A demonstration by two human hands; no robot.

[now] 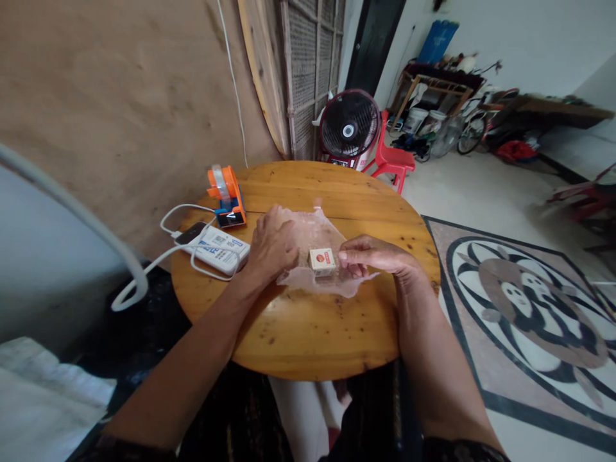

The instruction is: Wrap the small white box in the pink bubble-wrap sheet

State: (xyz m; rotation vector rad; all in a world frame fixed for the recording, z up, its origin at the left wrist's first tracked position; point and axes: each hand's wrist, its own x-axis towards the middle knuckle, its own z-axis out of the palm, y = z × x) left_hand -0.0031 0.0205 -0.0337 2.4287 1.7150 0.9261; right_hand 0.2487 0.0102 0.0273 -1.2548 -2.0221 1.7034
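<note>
A small cream box [322, 260] with a red round mark and red lettering sits on a sheet of translucent pinkish plastic wrap [312, 226], which lies crumpled on the round wooden table [308, 340]. Over the wrap's left edge my left hand [274, 242] bends its fingers down and grips the sheet; its fingertips are partly hidden. Just right of the box, my right hand [368, 255] pinches the wrap's right side between thumb and fingers. The box itself is held by neither hand.
Left on the table are an orange tape dispenser [224, 186], a white power bank [221, 250] and a phone [191, 235] with a white cable. Beyond the table stand a fan [349, 125] and a red plastic chair [392, 157]. A brown wall rises at the left.
</note>
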